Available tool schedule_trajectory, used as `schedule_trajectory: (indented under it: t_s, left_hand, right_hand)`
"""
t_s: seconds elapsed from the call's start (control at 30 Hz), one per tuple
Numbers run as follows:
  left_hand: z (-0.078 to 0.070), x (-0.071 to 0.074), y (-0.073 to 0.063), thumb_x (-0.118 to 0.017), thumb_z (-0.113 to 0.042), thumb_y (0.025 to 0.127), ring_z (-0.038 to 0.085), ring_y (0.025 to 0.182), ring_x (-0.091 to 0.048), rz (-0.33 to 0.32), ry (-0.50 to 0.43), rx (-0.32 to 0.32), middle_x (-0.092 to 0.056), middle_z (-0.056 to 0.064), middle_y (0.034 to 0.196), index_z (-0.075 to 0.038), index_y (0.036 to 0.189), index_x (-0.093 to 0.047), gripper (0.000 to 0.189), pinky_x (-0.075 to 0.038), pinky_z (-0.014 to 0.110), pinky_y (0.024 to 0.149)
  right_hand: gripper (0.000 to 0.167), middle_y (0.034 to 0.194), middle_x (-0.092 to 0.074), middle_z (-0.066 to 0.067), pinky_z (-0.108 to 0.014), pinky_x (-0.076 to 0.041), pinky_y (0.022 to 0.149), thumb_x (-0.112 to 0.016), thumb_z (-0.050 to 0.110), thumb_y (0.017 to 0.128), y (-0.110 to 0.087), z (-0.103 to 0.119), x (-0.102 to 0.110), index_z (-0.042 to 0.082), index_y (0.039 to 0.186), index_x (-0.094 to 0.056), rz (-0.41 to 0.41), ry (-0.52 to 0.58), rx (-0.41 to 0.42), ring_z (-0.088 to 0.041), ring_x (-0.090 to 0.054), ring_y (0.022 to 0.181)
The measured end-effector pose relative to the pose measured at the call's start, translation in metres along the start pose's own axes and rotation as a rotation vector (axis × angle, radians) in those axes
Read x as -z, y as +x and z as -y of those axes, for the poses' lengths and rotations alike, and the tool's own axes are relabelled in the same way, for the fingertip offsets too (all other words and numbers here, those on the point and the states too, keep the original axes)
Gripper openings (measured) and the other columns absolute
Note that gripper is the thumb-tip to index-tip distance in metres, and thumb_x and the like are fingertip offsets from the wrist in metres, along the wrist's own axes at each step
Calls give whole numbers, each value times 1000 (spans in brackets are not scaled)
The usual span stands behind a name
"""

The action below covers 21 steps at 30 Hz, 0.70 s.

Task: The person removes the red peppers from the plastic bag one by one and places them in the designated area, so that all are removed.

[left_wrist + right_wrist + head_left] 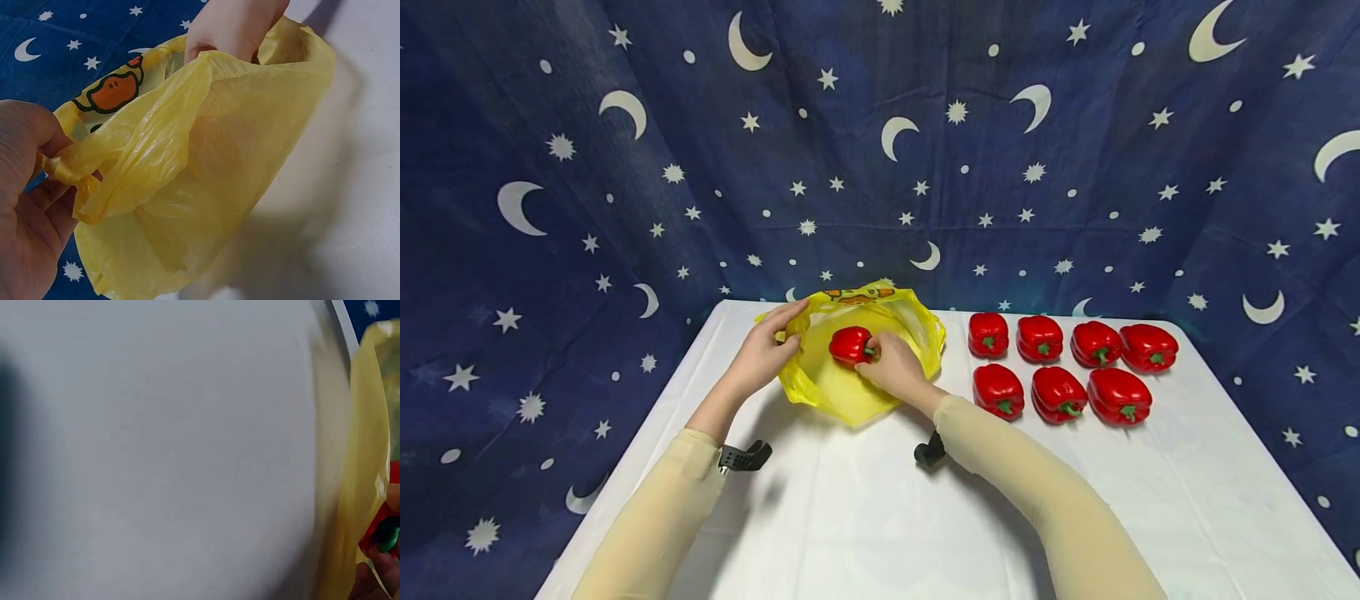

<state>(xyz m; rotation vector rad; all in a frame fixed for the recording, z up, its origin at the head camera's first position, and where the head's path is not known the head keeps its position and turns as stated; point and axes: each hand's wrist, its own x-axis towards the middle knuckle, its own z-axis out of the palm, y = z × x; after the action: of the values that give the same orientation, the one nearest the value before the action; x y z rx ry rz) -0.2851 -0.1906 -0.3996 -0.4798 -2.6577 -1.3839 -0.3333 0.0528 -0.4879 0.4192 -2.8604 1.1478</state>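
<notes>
A yellow plastic bag with a printed cartoon figure stands open-mouthed on the white table. My left hand pinches the bag's left rim between thumb and fingers; in the left wrist view the gathered plastic sits in that grip. Reaching into the bag's mouth, my right hand grips a red bell pepper by its stem end. The pepper's green stem shows beside the fingers in the right wrist view. From the left wrist view, the bag wall hides the pepper and the right fingertips.
Several red bell peppers lie in two rows on the white table, right of the bag. A dark blue curtain with moons and stars hangs right behind the table's back edge. Dark straps with cameras sit at both wrists.
</notes>
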Motion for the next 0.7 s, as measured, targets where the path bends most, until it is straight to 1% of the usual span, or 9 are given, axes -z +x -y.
schedule_trajectory:
  t_s: [0.1, 0.2, 0.3, 0.43, 0.53, 0.6, 0.7]
  left_hand:
    - [0, 0, 0, -56, -7, 100, 27, 140, -43, 8, 1, 1, -38, 4, 161, -16, 156, -46, 58, -46, 51, 105]
    - [1, 0, -1, -56, -6, 100, 28, 140, -43, 11, -4, -2, -38, 5, 161, -15, 156, -45, 58, -46, 51, 105]
    - [2, -1, -1, -56, -5, 100, 29, 139, -44, 8, -6, -2, -38, 6, 161, -15, 156, -46, 58, -46, 51, 105]
    - [3, -1, -1, -56, -4, 99, 28, 139, -44, 7, -6, -7, -39, 6, 161, -15, 156, -46, 58, -46, 51, 105]
    - [3, -1, 0, -55, -3, 99, 28, 140, -43, 10, -11, -23, -39, 7, 161, -14, 156, -46, 58, -45, 52, 105]
    - [3, -1, 0, -55, -3, 99, 28, 141, -42, 10, -18, -29, -38, 7, 161, -14, 156, -46, 59, -45, 52, 105]
    - [3, -1, 0, -55, -3, 99, 28, 141, -42, 12, -24, -32, -38, 7, 161, -14, 156, -46, 59, -45, 51, 104]
  right_hand:
    - [41, 102, -62, -3, -36, -50, 87, -81, 32, 83, -9, -1, 1, 7, 112, -65, 18, 6, 17, -21, -57, 94]
    - [43, 105, -62, -2, -35, -49, 88, -82, 33, 83, -15, -2, 1, 8, 114, -64, 40, 18, 18, -20, -58, 96]
    - [50, 110, -62, -4, -37, -49, 91, -83, 35, 82, -19, -2, 5, 8, 118, -62, 59, 44, 18, -22, -58, 101]
    - [70, 124, -58, -10, -40, -49, 96, -86, 40, 79, -21, -2, 12, 7, 133, -54, 63, 96, 12, -26, -56, 112]
    - [88, 141, -49, -13, -44, -45, 104, -88, 42, 78, -18, -3, 16, 9, 147, -44, 79, 129, 22, -28, -51, 125]
    - [96, 150, -41, -13, -45, -41, 109, -88, 41, 78, -13, -4, 17, 13, 154, -38, 114, 151, 39, -29, -47, 132]
    - [101, 158, -31, -12, -46, -38, 113, -88, 38, 79, -4, -3, 18, 18, 159, -31, 190, 188, 59, -30, -42, 138]
